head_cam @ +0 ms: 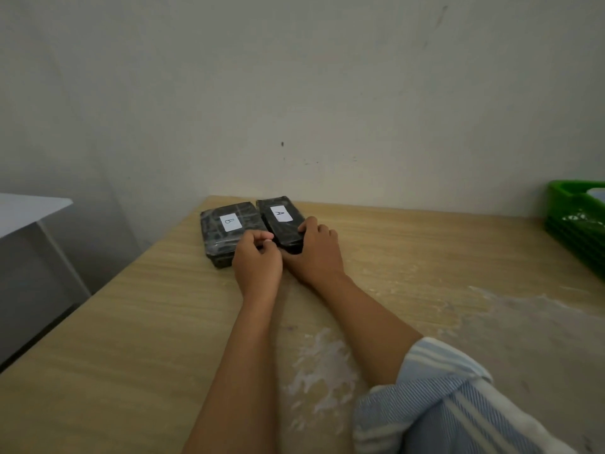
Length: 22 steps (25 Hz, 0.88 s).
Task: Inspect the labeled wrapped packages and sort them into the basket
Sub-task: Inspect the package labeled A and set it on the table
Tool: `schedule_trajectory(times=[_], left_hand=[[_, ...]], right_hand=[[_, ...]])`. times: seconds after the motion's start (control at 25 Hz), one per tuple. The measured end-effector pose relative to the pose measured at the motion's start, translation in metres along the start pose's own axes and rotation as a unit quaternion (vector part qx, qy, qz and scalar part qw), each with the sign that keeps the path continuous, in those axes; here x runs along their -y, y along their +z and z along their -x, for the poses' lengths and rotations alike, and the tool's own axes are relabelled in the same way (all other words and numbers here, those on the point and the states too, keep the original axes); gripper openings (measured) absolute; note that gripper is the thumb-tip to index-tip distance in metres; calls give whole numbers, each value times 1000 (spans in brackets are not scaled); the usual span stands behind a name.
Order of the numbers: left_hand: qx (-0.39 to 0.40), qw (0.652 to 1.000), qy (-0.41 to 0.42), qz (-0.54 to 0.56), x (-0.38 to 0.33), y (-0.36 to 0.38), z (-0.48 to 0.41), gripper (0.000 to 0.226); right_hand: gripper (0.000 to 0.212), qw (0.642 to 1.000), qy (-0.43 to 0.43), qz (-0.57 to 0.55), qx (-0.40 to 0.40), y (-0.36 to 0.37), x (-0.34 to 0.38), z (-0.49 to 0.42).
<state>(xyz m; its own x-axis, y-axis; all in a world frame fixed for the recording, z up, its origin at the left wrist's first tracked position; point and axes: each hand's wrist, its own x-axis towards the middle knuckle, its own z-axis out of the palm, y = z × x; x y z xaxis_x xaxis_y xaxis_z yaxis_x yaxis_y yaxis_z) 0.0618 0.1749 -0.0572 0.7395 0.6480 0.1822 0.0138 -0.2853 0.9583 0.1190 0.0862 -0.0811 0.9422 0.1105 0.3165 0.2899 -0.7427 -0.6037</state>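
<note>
Two dark wrapped packages lie side by side at the table's far left corner. The left package (pixel 229 229) carries a white label marked B, and the right package (pixel 280 221) one marked A. My right hand (pixel 316 252) grips the near end of package A, thumb on its top. My left hand (pixel 257 260) has its fingers curled at the near edge between the two packages, touching package A's left side; whether it grips is hard to tell. The green basket (pixel 576 221) stands at the far right edge, partly out of view.
The wooden table (pixel 131 339) has pale worn patches near the middle and right. A white wall rises close behind the packages. A white table corner (pixel 29 208) stands off to the left, beyond a gap.
</note>
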Motion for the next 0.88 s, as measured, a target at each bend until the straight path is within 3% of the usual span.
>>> schedule_trajectory(times=[0.16,0.36,0.44,0.6,0.72,0.88], left_hand=[[45,999,-14,22,-6,2,5,8],[164,972,-78,151,-37,11,23,55],[175,951,-91,239,-56,14,31,67],[174,914,-86,356,-98,26,55,52],[191,880,-64,430,-129,46,83,45],[214,856,-39,469,-162,77,118,52]], right_hand=[[53,993,4,-109,-49,-31,-8,5],[54,985,-62,-151,-55,-109,-21,21],[53,983,-92,-151,-50,-148,-29,32],[64,973,-147,-168,-66,-221,-55,53],[83,964,-109,-218,-106,-258,-68,61],[74,938,-33,-304,-166,-290,-82,72]])
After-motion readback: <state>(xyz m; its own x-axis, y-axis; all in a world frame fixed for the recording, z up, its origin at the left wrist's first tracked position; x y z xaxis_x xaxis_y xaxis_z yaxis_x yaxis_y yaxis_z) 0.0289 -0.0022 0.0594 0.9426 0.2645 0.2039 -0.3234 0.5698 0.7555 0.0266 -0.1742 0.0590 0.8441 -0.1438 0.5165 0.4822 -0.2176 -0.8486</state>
